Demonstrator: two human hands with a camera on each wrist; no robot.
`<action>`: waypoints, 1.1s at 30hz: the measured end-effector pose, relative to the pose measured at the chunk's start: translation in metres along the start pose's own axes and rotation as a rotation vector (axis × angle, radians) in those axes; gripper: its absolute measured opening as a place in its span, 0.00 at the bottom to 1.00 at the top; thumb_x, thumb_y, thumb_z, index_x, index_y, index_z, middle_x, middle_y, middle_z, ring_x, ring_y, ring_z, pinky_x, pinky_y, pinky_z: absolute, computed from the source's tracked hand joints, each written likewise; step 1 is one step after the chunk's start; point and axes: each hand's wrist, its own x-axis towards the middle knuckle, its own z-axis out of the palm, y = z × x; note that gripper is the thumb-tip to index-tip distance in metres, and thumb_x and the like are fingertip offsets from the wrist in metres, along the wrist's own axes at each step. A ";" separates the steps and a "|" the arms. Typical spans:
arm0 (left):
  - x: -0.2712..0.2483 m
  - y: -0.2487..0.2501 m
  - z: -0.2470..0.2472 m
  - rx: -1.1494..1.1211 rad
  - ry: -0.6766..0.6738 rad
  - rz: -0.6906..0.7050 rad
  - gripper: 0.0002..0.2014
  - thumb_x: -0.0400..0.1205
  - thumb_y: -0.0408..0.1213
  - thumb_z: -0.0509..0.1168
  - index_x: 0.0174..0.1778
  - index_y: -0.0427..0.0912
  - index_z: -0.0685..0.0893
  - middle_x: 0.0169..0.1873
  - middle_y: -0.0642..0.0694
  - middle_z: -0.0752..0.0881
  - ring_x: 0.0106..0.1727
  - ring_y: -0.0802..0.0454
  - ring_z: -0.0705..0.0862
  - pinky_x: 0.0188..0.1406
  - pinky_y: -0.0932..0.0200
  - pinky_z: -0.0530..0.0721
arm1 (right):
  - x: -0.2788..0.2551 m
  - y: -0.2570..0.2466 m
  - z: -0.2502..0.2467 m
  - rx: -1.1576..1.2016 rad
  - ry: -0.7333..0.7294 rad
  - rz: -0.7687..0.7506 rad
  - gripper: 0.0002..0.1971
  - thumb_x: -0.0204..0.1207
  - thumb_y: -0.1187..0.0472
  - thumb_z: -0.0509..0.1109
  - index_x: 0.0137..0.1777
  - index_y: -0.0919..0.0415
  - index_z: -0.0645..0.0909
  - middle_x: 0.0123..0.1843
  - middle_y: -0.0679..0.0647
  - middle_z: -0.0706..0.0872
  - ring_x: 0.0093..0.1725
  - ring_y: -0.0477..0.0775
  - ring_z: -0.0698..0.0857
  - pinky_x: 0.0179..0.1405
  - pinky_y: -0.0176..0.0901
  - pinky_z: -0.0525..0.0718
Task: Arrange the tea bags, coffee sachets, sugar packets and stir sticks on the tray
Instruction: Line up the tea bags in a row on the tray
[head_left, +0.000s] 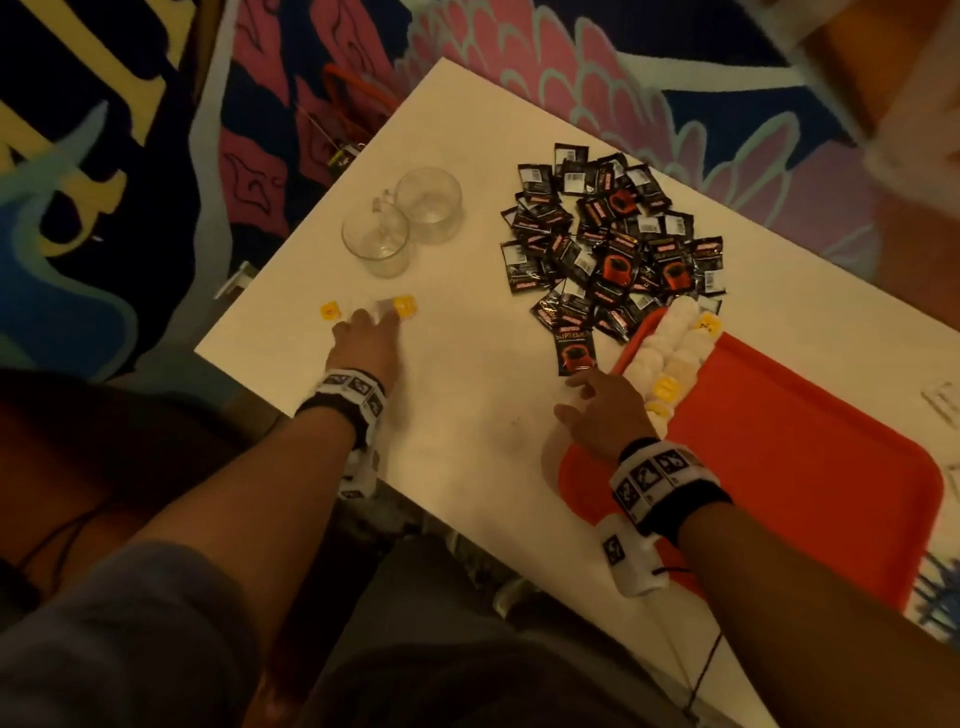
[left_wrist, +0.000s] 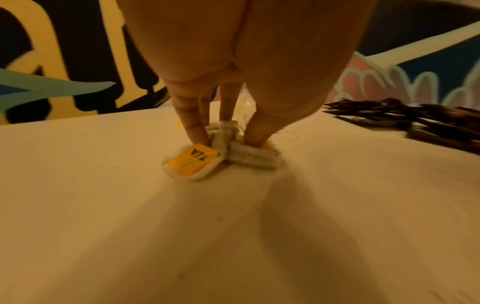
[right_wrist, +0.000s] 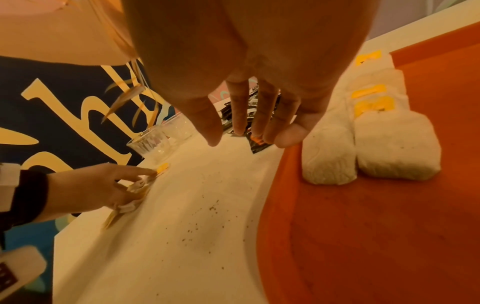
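Note:
My left hand (head_left: 363, 338) (left_wrist: 223, 142) is down on the white table (head_left: 467, 467), pinching a small bunch of tea bags (left_wrist: 249, 157) between fingers and thumb. Their yellow tags (left_wrist: 193, 162) (head_left: 404, 305) stick out beside it. My right hand (head_left: 587, 395) (right_wrist: 249, 137) hovers with relaxed fingers beside the left rim of the red tray (head_left: 779, 467) (right_wrist: 363, 226) and holds nothing. A double row of white tea bags (head_left: 670, 348) (right_wrist: 394, 148) lies along that rim inside the tray. A heap of black coffee sachets (head_left: 613, 244) sits beyond it, one sachet (head_left: 575, 351) just ahead of my right fingertips.
Two glass cups (head_left: 405, 223) (right_wrist: 153, 144) stand at the table's far left, close behind my left hand. A loose yellow tag (head_left: 330, 312) lies near the left edge. Tea crumbs (right_wrist: 202, 216) speckle the table between my hands. Patterned carpet surrounds the table.

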 end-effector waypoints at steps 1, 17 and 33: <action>-0.006 0.008 0.003 0.005 0.019 0.045 0.26 0.86 0.32 0.57 0.83 0.45 0.67 0.67 0.30 0.73 0.64 0.25 0.74 0.61 0.32 0.77 | 0.000 -0.001 0.002 0.001 -0.009 0.000 0.20 0.77 0.53 0.74 0.68 0.51 0.77 0.65 0.54 0.78 0.62 0.52 0.78 0.57 0.41 0.73; -0.035 0.015 0.002 -0.359 0.069 0.052 0.38 0.80 0.54 0.70 0.85 0.52 0.64 0.81 0.41 0.60 0.79 0.37 0.62 0.70 0.39 0.77 | 0.013 -0.034 0.033 0.023 -0.080 -0.054 0.14 0.78 0.56 0.73 0.63 0.52 0.79 0.58 0.51 0.81 0.56 0.51 0.81 0.56 0.43 0.79; -0.012 0.061 0.023 -0.055 -0.124 0.603 0.15 0.86 0.33 0.59 0.67 0.43 0.83 0.66 0.41 0.80 0.64 0.38 0.75 0.64 0.51 0.71 | -0.016 -0.024 0.033 0.164 -0.030 -0.009 0.13 0.78 0.57 0.73 0.61 0.53 0.81 0.51 0.49 0.84 0.52 0.51 0.84 0.54 0.44 0.82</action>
